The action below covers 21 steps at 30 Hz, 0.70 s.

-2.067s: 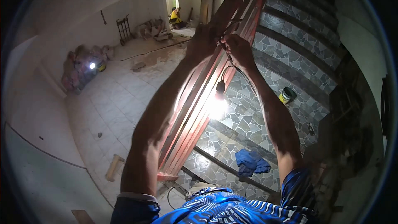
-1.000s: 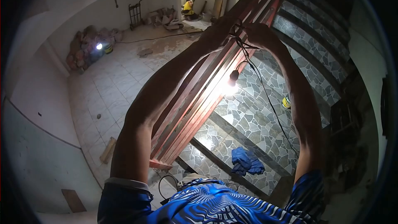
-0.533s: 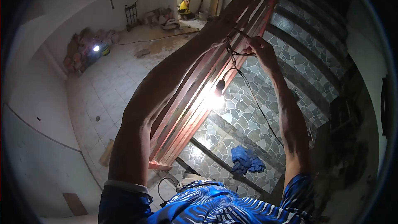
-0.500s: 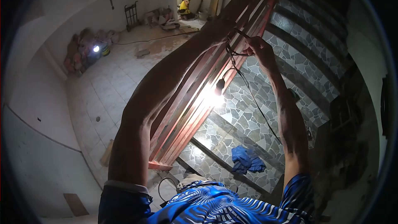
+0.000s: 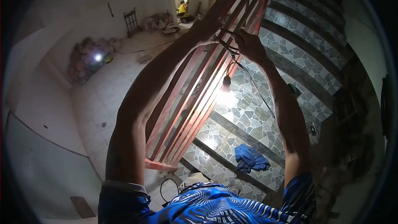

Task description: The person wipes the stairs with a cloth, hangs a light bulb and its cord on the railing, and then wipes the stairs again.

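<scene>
A dark cable (image 5: 233,57) is looped and knotted beside the red metal railing (image 5: 199,79). From it hangs a black lamp socket (image 5: 226,81) with a lit bulb (image 5: 226,96). My left hand (image 5: 210,30) reaches across the railing's upper bars, closed on the cable, with its fingers largely in shadow. On the other side, my right hand (image 5: 250,46) pinches a strand of the cable that spans the short gap between both hands. A length of cable trails down behind my right forearm.
Stone-patterned steps (image 5: 290,58) rise to the right. A blue cloth (image 5: 251,158) lies on a lower step. Below, beyond the railing, are piled sacks (image 5: 85,58) with a bright lamp, a hand truck (image 5: 131,21), and a crouching person in yellow (image 5: 183,11).
Both hands have shifted slightly left in view. My right hand has turned, its fingers now nearer the left hand. The hanging bulb has swung slightly right.
</scene>
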Available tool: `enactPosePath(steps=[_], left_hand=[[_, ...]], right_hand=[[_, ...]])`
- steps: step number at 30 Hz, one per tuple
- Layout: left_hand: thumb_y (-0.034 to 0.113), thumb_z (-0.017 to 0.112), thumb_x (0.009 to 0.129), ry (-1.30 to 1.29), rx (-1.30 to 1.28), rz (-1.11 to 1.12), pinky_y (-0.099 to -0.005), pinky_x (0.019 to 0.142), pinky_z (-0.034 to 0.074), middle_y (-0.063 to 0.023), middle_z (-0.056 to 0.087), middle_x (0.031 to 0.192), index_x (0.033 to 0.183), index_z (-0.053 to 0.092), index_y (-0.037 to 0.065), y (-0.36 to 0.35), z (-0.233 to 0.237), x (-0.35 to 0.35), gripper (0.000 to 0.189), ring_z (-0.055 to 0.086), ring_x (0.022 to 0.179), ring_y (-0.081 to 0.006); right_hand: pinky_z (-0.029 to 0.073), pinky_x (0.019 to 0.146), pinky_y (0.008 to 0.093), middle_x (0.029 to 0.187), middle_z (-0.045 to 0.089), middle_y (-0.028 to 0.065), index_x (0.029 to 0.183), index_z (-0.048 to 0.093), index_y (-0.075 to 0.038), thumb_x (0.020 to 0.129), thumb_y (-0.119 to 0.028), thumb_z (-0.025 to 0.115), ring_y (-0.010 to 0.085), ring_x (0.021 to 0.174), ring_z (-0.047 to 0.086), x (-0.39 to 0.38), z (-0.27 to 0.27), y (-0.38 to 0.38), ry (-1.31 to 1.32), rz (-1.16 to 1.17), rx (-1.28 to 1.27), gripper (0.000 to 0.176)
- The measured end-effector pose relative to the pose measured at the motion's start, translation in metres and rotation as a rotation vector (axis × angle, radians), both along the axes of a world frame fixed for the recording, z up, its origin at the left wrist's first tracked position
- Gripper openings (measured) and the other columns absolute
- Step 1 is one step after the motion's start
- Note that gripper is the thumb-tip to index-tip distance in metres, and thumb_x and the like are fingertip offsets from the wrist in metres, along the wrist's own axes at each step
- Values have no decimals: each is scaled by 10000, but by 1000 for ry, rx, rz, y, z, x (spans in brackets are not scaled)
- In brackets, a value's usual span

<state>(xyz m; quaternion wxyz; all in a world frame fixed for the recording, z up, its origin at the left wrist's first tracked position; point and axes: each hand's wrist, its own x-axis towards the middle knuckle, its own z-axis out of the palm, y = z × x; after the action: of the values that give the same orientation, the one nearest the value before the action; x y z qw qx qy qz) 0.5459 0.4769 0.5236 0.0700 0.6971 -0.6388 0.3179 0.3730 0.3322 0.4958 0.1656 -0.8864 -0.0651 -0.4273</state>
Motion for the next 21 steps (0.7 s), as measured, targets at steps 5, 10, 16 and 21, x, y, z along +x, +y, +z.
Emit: enactPosePath(steps=[5, 10, 16, 21], left_hand=[[196, 792, 751, 201, -299, -276, -441, 1036, 443, -222, 362, 1421, 1416, 352, 90, 14, -17, -1, 804, 467, 1252, -401], [232, 713, 828, -50, -362, -195, -414, 975, 462, -242, 436, 1361, 1386, 402, 33, 34, -15, 3, 669, 499, 1236, -348], [211, 591, 917, 713, -170, -157, -399, 988, 436, -190, 606, 1232, 1227, 568, 42, 84, -85, 119, 354, 575, 1156, -330], [197, 559, 943, 576, -147, 59, -394, 824, 516, -144, 677, 1053, 1194, 605, 74, 137, -112, 145, 283, 654, 955, -326]], right_hand=[[512, 685, 447, 806, 652, 163, 1013, 633, -66, 965, -241, 528, 357, 761, 649, -8, 26, -2, 83, -178, -260, 209], [519, 713, 442, 821, 655, 150, 994, 648, -70, 981, -236, 491, 321, 772, 653, -15, 61, 14, 198, -314, -351, 228], [525, 691, 441, 793, 647, 140, 1020, 656, -92, 992, -244, 468, 317, 748, 659, -7, 88, 8, 221, -274, -437, 244], [549, 719, 423, 854, 656, 120, 1062, 662, -119, 954, -211, 504, 290, 798, 671, -3, 103, 23, 283, -426, -696, 212]])
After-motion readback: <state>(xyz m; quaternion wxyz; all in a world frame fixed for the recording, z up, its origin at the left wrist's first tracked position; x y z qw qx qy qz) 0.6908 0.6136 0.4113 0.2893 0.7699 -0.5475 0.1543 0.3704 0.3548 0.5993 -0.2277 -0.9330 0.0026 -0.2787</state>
